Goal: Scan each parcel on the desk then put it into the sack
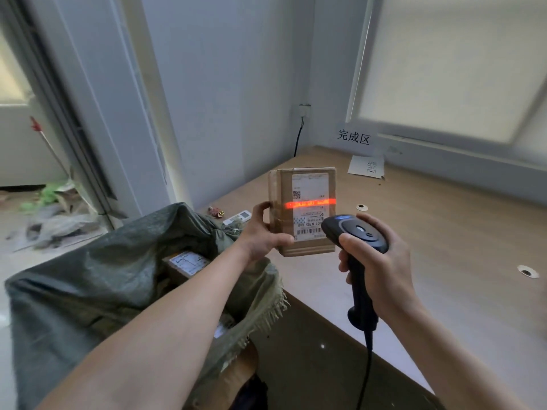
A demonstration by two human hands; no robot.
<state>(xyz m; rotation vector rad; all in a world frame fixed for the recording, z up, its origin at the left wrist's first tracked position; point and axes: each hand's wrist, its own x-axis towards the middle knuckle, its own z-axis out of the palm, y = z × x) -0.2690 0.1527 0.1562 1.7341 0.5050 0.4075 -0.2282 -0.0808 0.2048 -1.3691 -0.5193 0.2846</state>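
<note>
The scanner covers the parcel's label corner; print seems unreadable.

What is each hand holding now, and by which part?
The left hand grips the parcel upright by its left edge, thumb on the labelled front. The right hand grips the scanner by its handle.
</note>
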